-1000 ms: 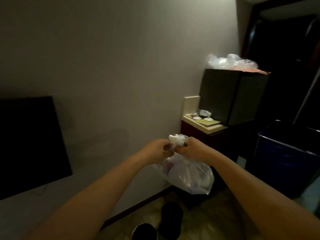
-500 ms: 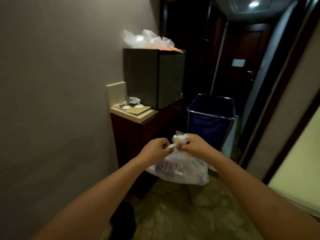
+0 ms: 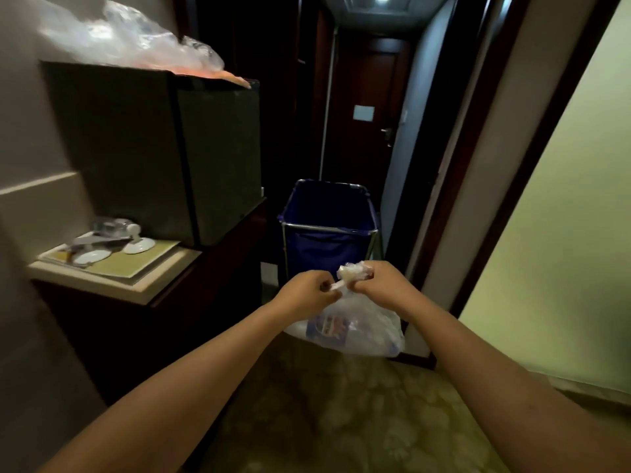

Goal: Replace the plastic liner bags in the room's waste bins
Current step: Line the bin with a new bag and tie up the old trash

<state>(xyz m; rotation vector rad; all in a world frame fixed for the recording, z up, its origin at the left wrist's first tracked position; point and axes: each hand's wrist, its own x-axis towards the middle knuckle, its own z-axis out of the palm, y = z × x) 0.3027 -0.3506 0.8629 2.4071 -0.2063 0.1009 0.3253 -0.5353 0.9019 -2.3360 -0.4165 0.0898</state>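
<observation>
While your left hand [image 3: 309, 293] and right hand [image 3: 380, 285] pinch the liner bag [image 3: 355, 327] neck, blue cart [image 3: 327, 230] sits straight ahead. Dark cabinet [image 3: 153, 151] stands left, loose plastic [image 3: 129, 39] on top.

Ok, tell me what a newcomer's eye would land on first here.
First, the two hands, left and right, pinching the twisted neck of a full clear trash bag at centre. Behind them a blue cart bin stands open in the dark hallway. At upper left, crumpled plastic lies on a black cabinet.
</observation>
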